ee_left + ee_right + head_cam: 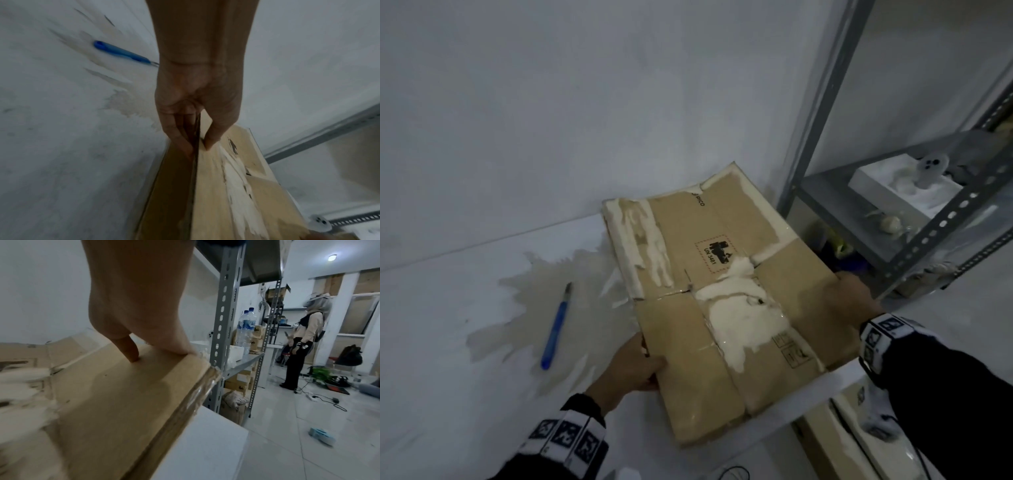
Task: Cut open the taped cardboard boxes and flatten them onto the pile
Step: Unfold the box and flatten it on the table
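A flattened brown cardboard box [681, 342] with torn white label scraps and tape lies tilted across the right end of the white table [448, 342], its near right corner past the table edge. My left hand [633, 363] grips its left edge, thumb on top and fingers underneath; the left wrist view shows this pinch by the left hand [198, 149] on the cardboard [216, 194]. My right hand [849, 294] holds the right edge, and in the right wrist view this hand [158, 353] has its thumb on the top face of the cardboard [123, 402] and its fingers over the edge. A blue knife [556, 329] [121, 52] lies on the table, left of the box, untouched.
A grey metal shelf rack [825, 120] stands close to the right of the table, with a white foam tray [900, 185] on a shelf. A pale stain [534, 298] marks the tabletop. Water bottles [246, 327] stand on the rack. A person [304, 344] stands further back.
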The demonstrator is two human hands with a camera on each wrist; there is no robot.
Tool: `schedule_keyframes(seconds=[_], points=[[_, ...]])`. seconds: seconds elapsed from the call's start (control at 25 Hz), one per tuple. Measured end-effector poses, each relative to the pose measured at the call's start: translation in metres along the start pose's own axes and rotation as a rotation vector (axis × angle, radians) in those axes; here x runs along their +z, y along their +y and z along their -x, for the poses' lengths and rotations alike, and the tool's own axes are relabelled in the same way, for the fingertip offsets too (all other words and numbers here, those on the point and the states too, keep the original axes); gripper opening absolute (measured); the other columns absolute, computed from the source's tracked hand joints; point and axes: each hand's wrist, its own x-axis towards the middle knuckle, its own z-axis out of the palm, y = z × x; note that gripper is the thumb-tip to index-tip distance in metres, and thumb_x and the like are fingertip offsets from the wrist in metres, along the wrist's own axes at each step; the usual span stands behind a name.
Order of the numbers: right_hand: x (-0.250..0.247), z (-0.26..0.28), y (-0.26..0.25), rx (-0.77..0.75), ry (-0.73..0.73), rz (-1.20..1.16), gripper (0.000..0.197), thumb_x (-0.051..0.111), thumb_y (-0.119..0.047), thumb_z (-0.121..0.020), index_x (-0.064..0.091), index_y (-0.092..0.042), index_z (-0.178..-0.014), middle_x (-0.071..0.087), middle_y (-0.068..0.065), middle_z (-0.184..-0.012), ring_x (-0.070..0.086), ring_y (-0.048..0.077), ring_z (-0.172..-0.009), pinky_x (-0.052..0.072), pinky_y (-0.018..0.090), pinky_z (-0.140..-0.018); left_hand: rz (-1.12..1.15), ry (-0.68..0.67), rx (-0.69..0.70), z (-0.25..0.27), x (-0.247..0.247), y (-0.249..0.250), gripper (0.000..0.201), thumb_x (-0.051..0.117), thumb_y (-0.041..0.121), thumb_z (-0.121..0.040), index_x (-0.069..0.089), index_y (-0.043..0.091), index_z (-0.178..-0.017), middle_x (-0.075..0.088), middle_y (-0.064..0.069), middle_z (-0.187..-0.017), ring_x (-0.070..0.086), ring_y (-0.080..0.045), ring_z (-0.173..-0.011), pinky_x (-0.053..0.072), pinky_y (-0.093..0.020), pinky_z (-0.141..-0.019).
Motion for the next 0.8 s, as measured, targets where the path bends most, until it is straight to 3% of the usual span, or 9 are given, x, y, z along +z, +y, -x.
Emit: schedule_keyframes(seconds=[0.08, 0.16, 0.24, 0.32, 0.44, 0.52, 0.64, 0.8], points=[[0.003, -0.013, -0.004, 0.019, -0.010, -0.008, 0.034, 0.042, -0.016, -0.098, 0.052, 0.003, -0.125, 0.051, 0.023, -0.127, 0.049, 0.039, -0.117, 0.038, 0.046, -0.102, 0.020, 0.163, -0.033, -0.006, 0.002, -0.010, 0.019, 0.065, 0.006, -0.085, 0.056, 0.013, -0.100, 0.063, -0.011, -0.100, 0.063, -0.024, -0.085, 0.057, -0.032, -0.060], [0.010, -0.024, -0.004, 0.001, -0.070, 0.021, 0.035, 0.045, -0.016, -0.097, 0.051, 0.005, -0.125, 0.052, 0.023, -0.128, 0.049, 0.039, -0.118, 0.038, 0.042, -0.098, 0.032, 0.307, -0.024, -0.014, 0.006, -0.018, 0.013, 0.068, 0.006, -0.082, 0.059, 0.012, -0.089, 0.064, -0.018, -0.097, 0.063, -0.029, -0.084, 0.058, -0.039, -0.069], [0.016, -0.033, -0.007, -0.016, -0.083, 0.063, 0.036, 0.044, -0.017, -0.097, 0.052, 0.005, -0.125, 0.051, 0.022, -0.130, 0.048, 0.037, -0.120, 0.037, 0.042, -0.100, 0.000, 0.371, -0.004, -0.020, 0.011, -0.021, 0.014, 0.068, 0.007, -0.082, 0.057, 0.017, -0.083, 0.063, -0.016, -0.091, 0.063, -0.032, -0.084, 0.058, -0.043, -0.075], [0.018, -0.036, -0.014, 0.050, -0.005, 0.055, 0.038, 0.040, -0.021, -0.099, 0.050, 0.003, -0.128, 0.046, 0.021, -0.135, 0.041, 0.034, -0.125, 0.029, 0.041, -0.106, -0.026, 0.409, -0.001, -0.022, 0.017, -0.021, 0.016, 0.068, 0.009, -0.082, 0.057, 0.016, -0.090, 0.061, -0.009, -0.087, 0.063, -0.031, -0.084, 0.057, -0.045, -0.077], [0.019, -0.040, -0.018, 0.056, -0.056, 0.044, 0.043, 0.045, -0.026, -0.097, 0.048, 0.001, -0.130, 0.042, 0.019, -0.139, 0.039, 0.034, -0.127, 0.030, 0.043, -0.109, -0.023, 0.459, -0.051, -0.028, 0.021, -0.021, 0.025, 0.070, 0.010, -0.078, 0.056, 0.016, -0.098, 0.062, -0.008, -0.093, 0.062, -0.028, -0.084, 0.057, -0.045, -0.078], [0.022, -0.048, -0.013, -0.001, -0.104, 0.004, 0.041, 0.050, -0.025, -0.094, 0.054, 0.002, -0.125, 0.050, 0.021, -0.133, 0.046, 0.037, -0.122, 0.037, 0.046, -0.105, 0.013, 0.487, -0.061, -0.030, 0.022, -0.019, 0.022, 0.074, 0.008, -0.076, 0.059, 0.017, -0.089, 0.063, -0.009, -0.091, 0.063, -0.030, -0.081, 0.058, -0.045, -0.076], [0.026, -0.047, -0.006, -0.029, -0.030, 0.058, 0.037, 0.048, -0.022, -0.095, 0.055, 0.001, -0.123, 0.050, 0.021, -0.131, 0.044, 0.037, -0.122, 0.037, 0.045, -0.104, -0.081, 0.519, -0.002, -0.029, 0.022, -0.018, 0.025, 0.078, 0.013, -0.074, 0.057, 0.024, -0.066, 0.069, -0.014, -0.083, 0.065, -0.032, -0.078, 0.057, -0.046, -0.076], [0.027, -0.031, -0.001, -0.065, -0.017, 0.168, 0.032, 0.036, -0.021, -0.098, 0.048, -0.009, -0.125, 0.043, 0.020, -0.132, 0.035, 0.036, -0.124, 0.029, 0.046, -0.107, -0.117, 0.533, -0.003, -0.025, 0.027, -0.012, 0.027, 0.078, 0.016, -0.076, 0.054, 0.024, -0.064, 0.061, -0.001, -0.072, 0.060, -0.026, -0.081, 0.048, -0.032, -0.076]])
